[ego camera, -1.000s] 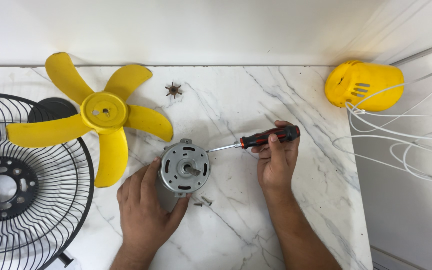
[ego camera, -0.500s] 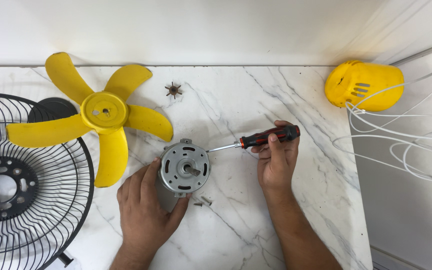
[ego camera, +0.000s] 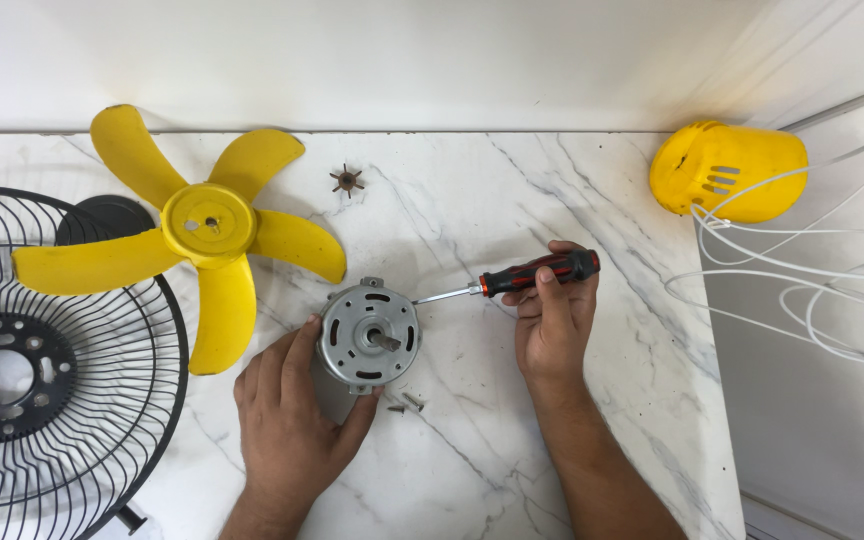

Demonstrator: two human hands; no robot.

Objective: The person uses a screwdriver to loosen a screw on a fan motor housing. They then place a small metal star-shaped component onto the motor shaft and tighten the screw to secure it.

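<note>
Nothing has shifted over the last second: left hand [ego camera: 287, 420] still cups the round silver metal fan motor [ego camera: 369, 335] on the white marble bench [ego camera: 472, 450]. Right hand [ego camera: 552, 320] stays closed around the red-and-black screwdriver [ego camera: 527, 275], tip at the motor's rim. Two loose screws [ego camera: 405, 404] lie just beside the motor; yellow five-bladed plastic fan blade [ego camera: 197, 235] lies left of it.

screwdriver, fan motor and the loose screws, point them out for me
screwdriver [ego camera: 540, 272], head view, on its black and red handle
fan motor [ego camera: 369, 335], head view, on its round metal face
loose screws [ego camera: 407, 404], head view, on the pair lying on the marble
</note>
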